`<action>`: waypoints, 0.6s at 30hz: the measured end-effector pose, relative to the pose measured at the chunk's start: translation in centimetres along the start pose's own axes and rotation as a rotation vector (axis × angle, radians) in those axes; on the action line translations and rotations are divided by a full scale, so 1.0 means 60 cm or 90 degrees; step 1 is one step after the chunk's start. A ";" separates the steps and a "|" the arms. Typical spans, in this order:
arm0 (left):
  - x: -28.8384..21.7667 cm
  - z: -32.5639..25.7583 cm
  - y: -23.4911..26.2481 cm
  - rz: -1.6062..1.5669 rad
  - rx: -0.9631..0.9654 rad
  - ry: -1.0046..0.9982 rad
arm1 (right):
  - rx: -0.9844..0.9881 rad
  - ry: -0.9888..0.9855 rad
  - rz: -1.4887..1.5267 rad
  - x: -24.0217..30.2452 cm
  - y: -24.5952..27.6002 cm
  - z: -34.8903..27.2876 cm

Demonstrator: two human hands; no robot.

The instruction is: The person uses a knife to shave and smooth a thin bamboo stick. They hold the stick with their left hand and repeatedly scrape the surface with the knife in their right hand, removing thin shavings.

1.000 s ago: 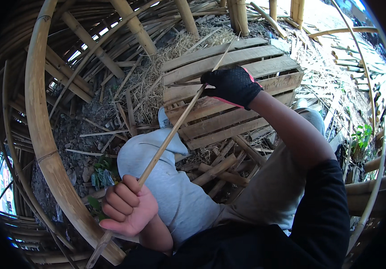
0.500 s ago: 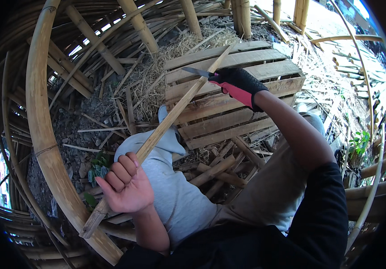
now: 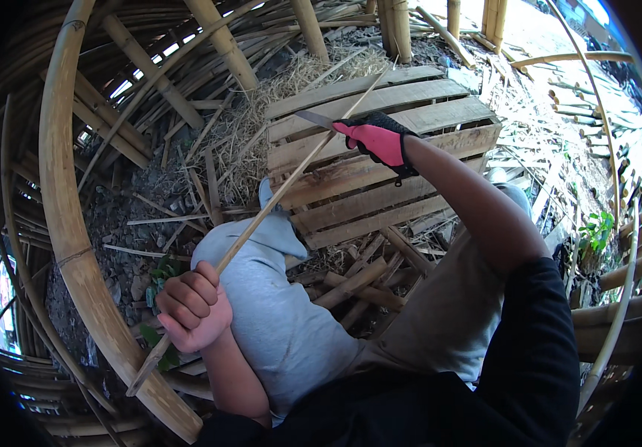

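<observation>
A long, thin bamboo strip (image 3: 263, 211) slants up and away from lower left, over my grey-clad leg. My bare left hand (image 3: 195, 307) is closed in a fist around its lower part, with the near end sticking out below. My right hand (image 3: 377, 141), in a black and pink glove, grips a knife (image 3: 313, 118). The knife's blade points left and crosses the strip near its far part; its handle is hidden in the glove. Beneath the strip's far end lies a wooden slatted pallet (image 3: 410, 97).
A thick bamboo pole (image 3: 67, 201) curves along my left side. Wood offcuts (image 3: 352, 284) lie between my legs. Dry shavings (image 3: 235, 141) cover ground left of the pallet. Upright bamboo posts (image 3: 310, 30) stand beyond, and cut bamboo pieces (image 3: 596, 123) lie at far right.
The strip has turned about its length, showing a narrow edge instead of its broad face. My left fist has rolled over with it. The gloved hand and knife have shifted slightly left.
</observation>
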State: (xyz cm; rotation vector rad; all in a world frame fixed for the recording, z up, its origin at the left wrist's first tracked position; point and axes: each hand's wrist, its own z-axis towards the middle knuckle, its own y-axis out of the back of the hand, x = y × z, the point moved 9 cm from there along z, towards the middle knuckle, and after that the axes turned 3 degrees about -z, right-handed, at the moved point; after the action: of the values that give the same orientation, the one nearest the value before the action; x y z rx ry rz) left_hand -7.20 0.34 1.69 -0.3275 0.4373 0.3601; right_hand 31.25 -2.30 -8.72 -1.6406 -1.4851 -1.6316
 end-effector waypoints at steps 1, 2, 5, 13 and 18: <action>-0.002 -0.002 0.001 0.004 0.009 -0.001 | -0.023 -0.001 -0.011 -0.001 0.001 0.003; -0.002 0.000 0.002 0.005 0.007 0.000 | -0.045 -0.001 -0.023 -0.001 0.003 0.005; -0.004 -0.001 0.012 0.003 0.002 0.005 | -0.067 0.021 -0.063 0.021 -0.031 -0.020; -0.012 -0.009 0.031 -0.004 -0.044 -0.007 | -0.032 0.020 0.064 0.035 -0.092 -0.047; -0.002 -0.009 0.023 -0.004 -0.061 0.001 | -0.101 -0.044 0.057 -0.003 -0.029 -0.005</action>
State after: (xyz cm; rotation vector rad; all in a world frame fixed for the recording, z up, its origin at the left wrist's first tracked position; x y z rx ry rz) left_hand -8.05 1.32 0.96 -0.4227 0.4213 0.3748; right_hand 29.71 -1.99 -9.49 -1.8385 -1.3221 -1.6964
